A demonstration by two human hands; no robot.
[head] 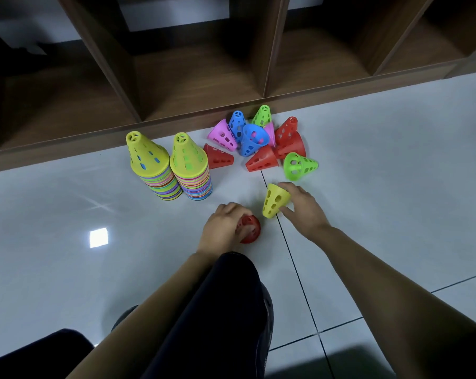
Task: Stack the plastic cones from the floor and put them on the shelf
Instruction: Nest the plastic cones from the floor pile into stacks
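Grip of left hand (222, 227) round red cone (252, 230), mouth facing camera, right hand (304, 209) holding tilted yellow cone (273, 201)

Left hand (222, 225) is gripping a red cone (250, 229); right hand (302, 206) is holding a yellow cone (274, 200). Both are sitting nearer the camera than the two cone stacks (171, 166); loose cones (258, 140) are lying right of the stacks.

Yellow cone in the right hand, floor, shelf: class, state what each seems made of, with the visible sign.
Yellow cone: probably moulded plastic; even bright colour, thin wall with oval holes, slight sheen.
Floor: glossy tile, likely ceramic; pale, mirror-like glare, dark grout lines.
Shelf: wood or wood-look laminate, matt; brown grain streaks, cannot tell which.
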